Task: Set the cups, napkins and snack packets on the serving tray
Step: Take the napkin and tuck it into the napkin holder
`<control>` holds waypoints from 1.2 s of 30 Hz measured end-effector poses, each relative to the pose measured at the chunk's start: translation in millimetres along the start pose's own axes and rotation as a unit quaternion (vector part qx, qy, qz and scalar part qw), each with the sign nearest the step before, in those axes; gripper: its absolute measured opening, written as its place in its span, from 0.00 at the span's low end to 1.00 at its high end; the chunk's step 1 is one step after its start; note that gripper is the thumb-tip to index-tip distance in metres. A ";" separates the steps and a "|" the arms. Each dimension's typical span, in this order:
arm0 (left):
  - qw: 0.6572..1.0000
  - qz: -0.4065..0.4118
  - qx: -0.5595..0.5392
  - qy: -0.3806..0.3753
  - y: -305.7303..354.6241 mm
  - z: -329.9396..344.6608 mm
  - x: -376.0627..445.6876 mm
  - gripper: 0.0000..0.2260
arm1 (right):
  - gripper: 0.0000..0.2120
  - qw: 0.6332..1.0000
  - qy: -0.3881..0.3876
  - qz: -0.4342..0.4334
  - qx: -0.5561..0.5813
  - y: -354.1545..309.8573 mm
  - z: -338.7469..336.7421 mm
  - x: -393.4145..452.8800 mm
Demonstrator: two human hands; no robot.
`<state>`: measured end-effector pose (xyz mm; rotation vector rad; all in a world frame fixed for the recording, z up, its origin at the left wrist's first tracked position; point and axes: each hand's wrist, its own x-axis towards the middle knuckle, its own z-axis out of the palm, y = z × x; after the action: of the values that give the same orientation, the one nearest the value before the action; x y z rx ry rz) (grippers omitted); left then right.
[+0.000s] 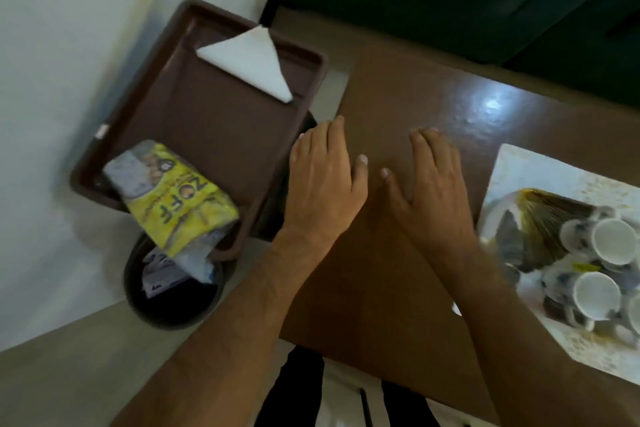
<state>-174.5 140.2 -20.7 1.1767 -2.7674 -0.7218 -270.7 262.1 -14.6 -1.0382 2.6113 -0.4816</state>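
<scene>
Bin (166,302): dark, round, on the floor beneath the tray's near corner, papers inside.
Left hand (320,180): flat, fingers spread, empty, at the table's left edge just beside the tray.
Right hand (431,191): flat, open, empty, on the table (398,97).
Cups (602,263): white, lying clustered on a pale mat (519,170) at the table's right.
Packet (176,198): yellow, on the tray's near corner, overhanging the rim.
Tray (214,135): brown, left of the table, tilted.
Napkin (252,62): white, folded, at the tray's far end.
</scene>
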 end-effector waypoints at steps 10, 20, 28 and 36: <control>0.991 -0.098 -0.091 0.030 -118.7 -41.7 61.1 0.24 | 0.28 0.998 -0.041 -0.039 0.018 -123.9 60.0 86.2; 0.865 -0.336 -0.374 0.007 -150.4 -45.5 130.6 0.20 | 0.26 0.994 -0.106 -0.025 -0.029 -165.9 100.5 159.9; 0.803 -0.384 -0.456 -0.006 -143.9 -37.2 149.9 0.20 | 0.18 0.997 -0.073 0.003 0.025 -161.7 121.8 160.2; 0.725 -0.410 -0.553 0.005 -154.2 -35.0 158.9 0.05 | 0.19 0.992 -0.010 0.012 0.124 -167.5 124.1 149.1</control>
<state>-176.2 -76.5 -78.1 1.8231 -1.0520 -1.9453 -226.0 18.2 -79.4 -0.9221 2.4648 -0.7644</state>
